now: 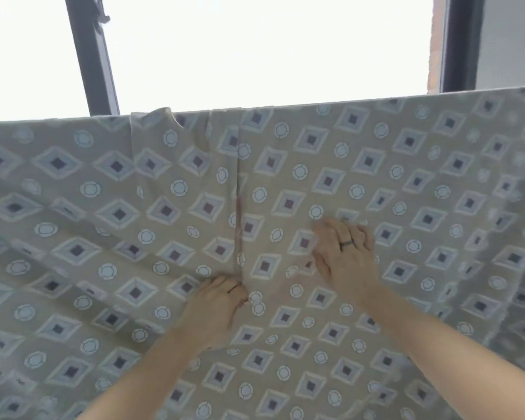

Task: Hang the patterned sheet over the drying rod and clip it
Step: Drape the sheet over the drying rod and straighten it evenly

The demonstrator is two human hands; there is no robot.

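Before the bright window point(255, 50), beige fabric sheet w/ blue diamonds & circles point(406, 177) hangs draped. My L hand point(219, 301) pinches its vertical fold; R hand point(343, 253) lies flat on it, fingers spread.

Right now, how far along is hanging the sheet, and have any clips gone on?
Done: the patterned sheet is already draped over the rod, which its top fold hides. In hand: the left hand grips the overlapping vertical edge while the right hand presses the fabric flat. Left: clipping; no clip shows anywhere along the top.
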